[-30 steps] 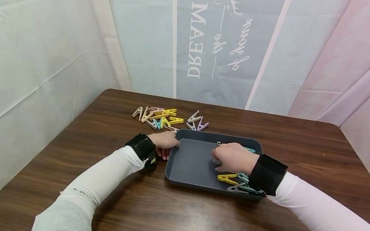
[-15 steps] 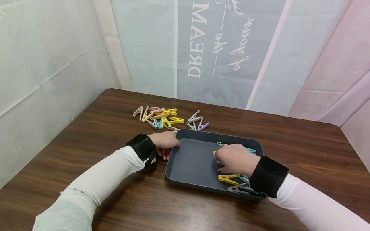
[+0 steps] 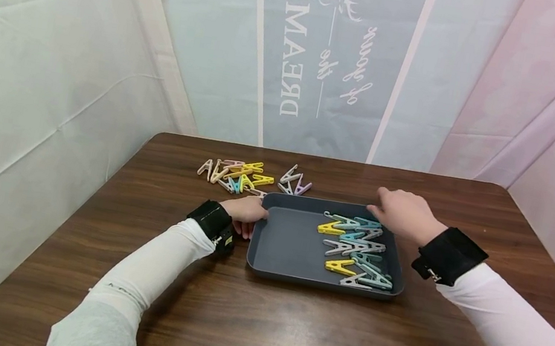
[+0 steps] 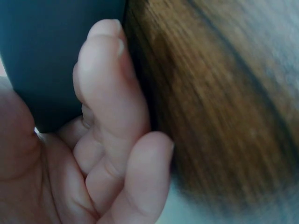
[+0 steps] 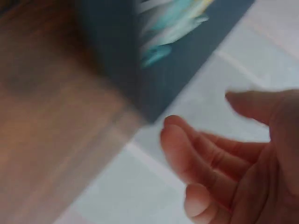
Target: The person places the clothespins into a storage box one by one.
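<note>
Clock is set on the tray [image 3: 292, 249] as the head view shows it; 12 is the far side, by the printed backdrop [image 3: 311, 136].

Left hand [image 3: 245, 209]: at 9–10, holding the tray wall, thumb over the rim, fingers curled against the outside.

Right hand [image 3: 407, 214]: near the 2 o'clock corner, holding nothing; thumb spread away from loosely bent fingers. Right wrist view is blurred; can't tell if it touches the rim.

Clothespins in the tray [image 3: 357, 249]: overlapping, roughly 12 round to 5. Mostly teal and gray, two yellow.

Loose pile [image 3: 240, 173]: on the table [image 3: 283, 333] at 10; yellow, orange, pink, blue, pale ones. Separate trio [image 3: 301, 188] between 10 and 11, two gray, one purple.

Black straps [image 3: 453, 256] on both wrists.
</note>
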{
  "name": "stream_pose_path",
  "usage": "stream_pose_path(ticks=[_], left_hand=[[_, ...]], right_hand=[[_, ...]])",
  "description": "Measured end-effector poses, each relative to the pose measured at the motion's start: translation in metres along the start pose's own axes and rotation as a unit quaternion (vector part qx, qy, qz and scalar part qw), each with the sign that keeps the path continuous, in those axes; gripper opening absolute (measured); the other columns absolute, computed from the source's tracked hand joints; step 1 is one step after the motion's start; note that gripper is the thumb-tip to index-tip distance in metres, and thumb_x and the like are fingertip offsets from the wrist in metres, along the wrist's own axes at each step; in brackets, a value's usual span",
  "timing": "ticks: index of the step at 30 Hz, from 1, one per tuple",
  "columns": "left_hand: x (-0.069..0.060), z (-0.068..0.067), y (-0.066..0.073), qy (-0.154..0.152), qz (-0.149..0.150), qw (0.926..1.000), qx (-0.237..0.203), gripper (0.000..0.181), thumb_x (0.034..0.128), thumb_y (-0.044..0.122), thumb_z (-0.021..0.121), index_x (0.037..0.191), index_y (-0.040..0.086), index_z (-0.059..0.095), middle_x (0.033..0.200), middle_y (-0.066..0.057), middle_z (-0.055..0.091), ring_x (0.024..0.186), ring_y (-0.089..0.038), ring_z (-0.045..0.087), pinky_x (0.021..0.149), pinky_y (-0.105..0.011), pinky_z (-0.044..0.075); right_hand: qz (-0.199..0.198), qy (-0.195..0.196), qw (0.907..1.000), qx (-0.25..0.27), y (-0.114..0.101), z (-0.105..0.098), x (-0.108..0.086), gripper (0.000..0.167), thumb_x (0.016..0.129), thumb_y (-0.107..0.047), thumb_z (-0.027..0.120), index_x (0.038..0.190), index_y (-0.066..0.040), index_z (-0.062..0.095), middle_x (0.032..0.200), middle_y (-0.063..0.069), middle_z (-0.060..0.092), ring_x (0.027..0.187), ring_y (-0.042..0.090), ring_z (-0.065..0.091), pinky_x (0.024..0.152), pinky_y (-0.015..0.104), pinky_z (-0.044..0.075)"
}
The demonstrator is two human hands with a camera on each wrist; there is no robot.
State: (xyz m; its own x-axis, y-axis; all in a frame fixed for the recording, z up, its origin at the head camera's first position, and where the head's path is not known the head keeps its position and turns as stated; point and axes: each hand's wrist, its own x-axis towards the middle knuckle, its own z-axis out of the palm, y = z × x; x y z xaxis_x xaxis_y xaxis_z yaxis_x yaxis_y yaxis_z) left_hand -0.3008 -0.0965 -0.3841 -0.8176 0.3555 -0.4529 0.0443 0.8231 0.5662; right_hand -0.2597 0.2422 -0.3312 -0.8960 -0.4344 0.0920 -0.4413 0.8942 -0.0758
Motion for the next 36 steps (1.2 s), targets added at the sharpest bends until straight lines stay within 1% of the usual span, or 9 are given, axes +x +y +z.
stream_pose_path(ticks=[3,5,12,19,25,29,32,34,36], left_hand=[[0.0,0.0,0.0,-0.002,0.001,1.0,0.003,0.039,0.0994,0.02,0.042,0.077,-0.002,0.064,0.053,-0.008,0.062,0.042,-0.015,0.058,0.043,-0.029,0.048],[0.0,0.001,-0.001,-0.002,0.001,1.0,0.005,0.039,0.0995,0.02,0.042,0.076,-0.002,0.065,0.053,-0.008,0.062,0.042,-0.015,0.058,0.043,-0.029,0.048],[0.002,0.001,0.0,0.001,0.002,1.0,0.006,0.042,0.0991,0.021,0.043,0.073,-0.002,0.065,0.053,-0.009,0.062,0.041,-0.016,0.058,0.043,-0.029,0.048],[0.003,0.001,0.0,-0.007,0.005,0.9999,0.014,0.038,0.0997,0.021,0.042,0.08,-0.002,0.065,0.055,-0.009,0.063,0.043,-0.015,0.059,0.044,-0.029,0.048],[0.001,0.001,-0.001,0.006,0.006,0.9998,0.017,0.039,0.0999,0.023,0.042,0.079,0.0,0.065,0.055,-0.009,0.064,0.043,-0.015,0.059,0.044,-0.029,0.048],[-0.003,-0.001,-0.004,0.014,0.018,0.9997,0.004,0.047,0.1009,0.033,0.044,0.073,0.002,0.065,0.055,-0.008,0.063,0.041,-0.014,0.056,0.043,-0.028,0.047],[-0.005,-0.011,-0.008,0.046,0.038,0.9981,-0.015,0.056,0.1013,0.041,0.045,0.066,0.002,0.066,0.055,-0.008,0.064,0.039,-0.014,0.055,0.042,-0.028,0.047],[-0.006,-0.023,-0.013,0.097,0.058,0.9932,-0.029,0.057,0.1018,0.041,0.045,0.067,0.001,0.065,0.058,-0.01,0.065,0.041,-0.017,0.056,0.043,-0.029,0.047],[-0.005,-0.037,-0.021,0.162,0.08,0.982,-0.056,0.054,0.1026,0.04,0.045,0.074,-0.002,0.066,0.066,-0.013,0.067,0.046,-0.023,0.06,0.047,-0.031,0.049]], right_hand=[[0.055,-0.036,0.9978,0.011,0.015,0.011,-0.003,0.04,0.099,-0.021,0.057,0.113,0.015,0.053,0.075,0.011,0.058,0.064,0.024,0.06,0.059,0.042,0.049],[0.074,-0.06,0.9948,0.034,0.022,0.02,-0.004,0.041,0.1,-0.021,0.054,0.114,0.017,0.051,0.076,0.013,0.059,0.062,0.023,0.06,0.059,0.042,0.049],[0.088,-0.121,0.9758,0.159,0.03,0.042,-0.005,0.041,0.104,-0.011,0.039,0.131,0.019,0.032,0.069,0.01,0.053,0.046,0.02,0.053,0.054,0.036,0.043],[0.08,-0.125,0.9697,0.194,0.033,0.05,-0.003,0.038,0.105,-0.004,0.032,0.132,0.021,0.028,0.074,0.013,0.051,0.046,0.019,0.048,0.05,0.034,0.041],[0.075,-0.115,0.9722,0.19,0.03,0.048,-0.003,0.034,0.104,-0.003,0.032,0.129,0.02,0.032,0.074,0.012,0.051,0.045,0.017,0.045,0.048,0.033,0.038],[0.079,-0.117,0.9732,0.182,0.029,0.048,-0.002,0.032,0.104,-0.003,0.035,0.127,0.019,0.035,0.073,0.011,0.051,0.045,0.017,0.045,0.047,0.032,0.038],[0.078,-0.114,0.9741,0.179,0.028,0.048,-0.002,0.031,0.104,-0.003,0.037,0.126,0.019,0.036,0.074,0.012,0.052,0.045,0.017,0.046,0.047,0.032,0.039],[0.079,-0.111,0.9751,0.176,0.028,0.048,-0.002,0.032,0.103,-0.003,0.037,0.127,0.019,0.037,0.075,0.012,0.052,0.045,0.017,0.046,0.048,0.032,0.039],[0.081,-0.108,0.9756,0.173,0.028,0.047,-0.002,0.033,0.103,-0.003,0.038,0.127,0.02,0.037,0.075,0.013,0.053,0.045,0.018,0.046,0.048,0.033,0.039]])
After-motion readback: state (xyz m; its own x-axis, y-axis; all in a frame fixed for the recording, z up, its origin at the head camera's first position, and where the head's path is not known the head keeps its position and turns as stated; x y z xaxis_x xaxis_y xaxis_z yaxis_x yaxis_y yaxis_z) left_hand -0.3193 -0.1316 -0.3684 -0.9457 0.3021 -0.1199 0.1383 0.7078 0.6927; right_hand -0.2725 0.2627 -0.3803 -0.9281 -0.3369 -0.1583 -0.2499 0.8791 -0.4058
